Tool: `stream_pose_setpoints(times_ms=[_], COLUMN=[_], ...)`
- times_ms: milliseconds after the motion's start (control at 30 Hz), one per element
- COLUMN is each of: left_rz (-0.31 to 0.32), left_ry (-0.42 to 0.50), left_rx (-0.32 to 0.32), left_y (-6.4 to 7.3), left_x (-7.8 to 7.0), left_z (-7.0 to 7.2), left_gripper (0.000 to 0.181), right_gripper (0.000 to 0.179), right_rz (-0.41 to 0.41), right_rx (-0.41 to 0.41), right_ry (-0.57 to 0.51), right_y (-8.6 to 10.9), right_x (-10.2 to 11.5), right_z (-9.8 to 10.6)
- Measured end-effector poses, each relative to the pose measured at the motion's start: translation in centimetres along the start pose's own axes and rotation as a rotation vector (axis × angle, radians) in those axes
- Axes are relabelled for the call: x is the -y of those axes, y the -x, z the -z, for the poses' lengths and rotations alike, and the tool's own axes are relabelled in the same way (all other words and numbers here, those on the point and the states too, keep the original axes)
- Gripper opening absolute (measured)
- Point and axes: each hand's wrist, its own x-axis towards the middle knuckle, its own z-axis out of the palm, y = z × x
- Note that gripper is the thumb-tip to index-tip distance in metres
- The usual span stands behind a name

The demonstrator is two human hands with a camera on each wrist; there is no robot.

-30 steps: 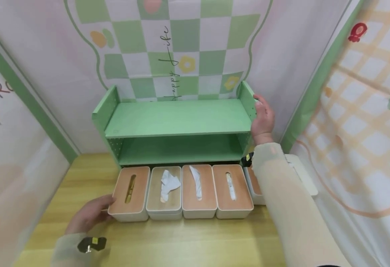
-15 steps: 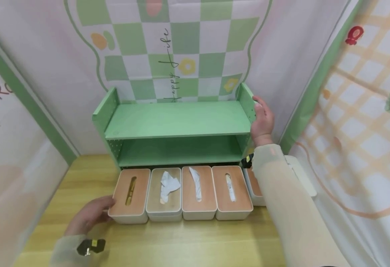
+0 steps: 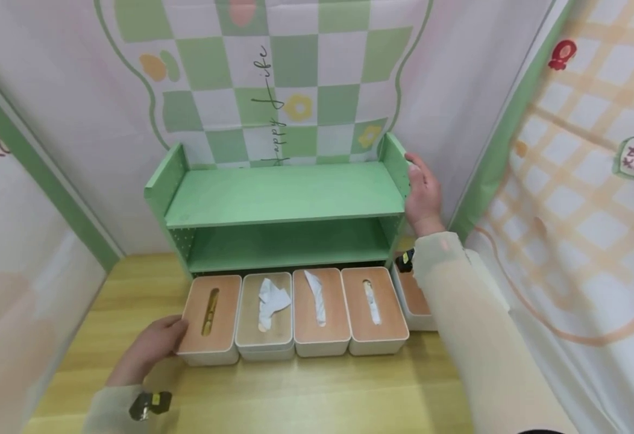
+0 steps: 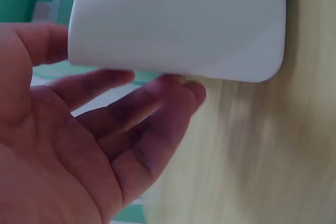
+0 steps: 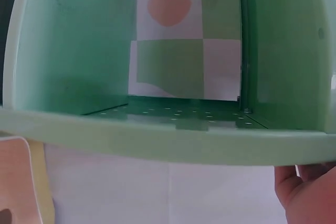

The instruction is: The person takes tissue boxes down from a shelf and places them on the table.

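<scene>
In the head view, tissue boxes with wood-look lids stand in a row before a green two-tier shelf (image 3: pixel 284 191). My left hand (image 3: pixel 151 346) touches the outer side of the leftmost tissue box (image 3: pixel 225 313), whose slot shows no tissue. The left wrist view shows extended, slightly bent fingers (image 4: pixel 152 145) along the white wall of that box (image 4: pixel 178 24). My right hand (image 3: pixel 424 196) rests against the outside of the shelf's right side panel. In the right wrist view, its fingers (image 5: pixel 286 182) lie just outside the panel's edge.
Beside the leftmost box stand a paler-lidded box (image 3: pixel 249 334) and two more (image 3: pixel 330 331) (image 3: pixel 379 337) with white tissue showing. Another box (image 3: pixel 417 301) sits partly behind the right sleeve. All stand on a wooden table (image 3: pixel 273 398), with printed curtains (image 3: pixel 555 241) around it.
The head view has shifted slightly, so the shelf and boxes appear a little further left. Both hands keep their places at the box and the shelf panel.
</scene>
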Motion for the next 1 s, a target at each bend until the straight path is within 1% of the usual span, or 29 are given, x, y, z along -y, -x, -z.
stream_pose_setpoints(times_ms=[133, 200, 267, 367, 433, 500, 567, 667, 800, 900, 1000], left_rz=[-0.012, -0.021, -0.041, -0.101, -0.132, -0.151, -0.154, -0.139, -0.121, -0.117, -0.12], left_ry=[-0.116, -0.18, -0.248, -0.389, -0.467, -0.526, -0.55, -0.564, -0.554, -0.55, -0.574], left_rx=[-0.027, -0.044, -0.075, -0.165, -0.233, -0.289, -0.318, -0.331, -0.347, -0.374, -0.4], left_y=[0.2, 0.5, 1.0, 1.9, 2.5, 3.0, 3.4, 4.0, 4.8, 5.4, 5.9], left_x=[-1.1, -2.0, -2.7, -3.8, -4.3, -4.9, -5.5, -6.3, -7.3, -8.2, -9.3], left_z=[0.0, -0.1, 0.0, 0.0, 0.0, -0.1, -0.1, -0.2, -0.8, -1.3, -1.9], left_gripper=[0.072, 0.077, 0.08, 0.08, 0.079, 0.079, 0.08, 0.086, 0.092, 0.091, 0.091], right_gripper=[0.054, 0.056, 0.058, 0.058, 0.058, 0.058, 0.059, 0.061, 0.062, 0.065, 0.069], right_rz=[-0.002, -0.023, -0.044, -0.085, -0.087, -0.071, -0.043, 0.019, 0.1, 0.105, 0.062], right_rx=[0.082, 0.125, 0.146, 0.154, 0.142, 0.133, 0.121, 0.102, 0.037, -0.007, -0.008], right_ry=[0.005, -0.009, -0.023, -0.036, -0.011, 0.028, 0.089, 0.193, 0.365, 0.476, 0.554], right_y=[0.0, 0.4, 0.9, 2.2, 3.3, 4.3, 5.2, 6.6, 8.6, 10.0, 11.5], right_x=[0.2, 0.2, 0.0, -0.5, -0.9, -1.2, -1.5, -1.8, -1.8, -1.5, -1.3], right_z=[0.6, 1.2, 1.9, 2.8, 3.4, 3.9, 4.2, 4.5, 4.6, 4.4, 4.0])
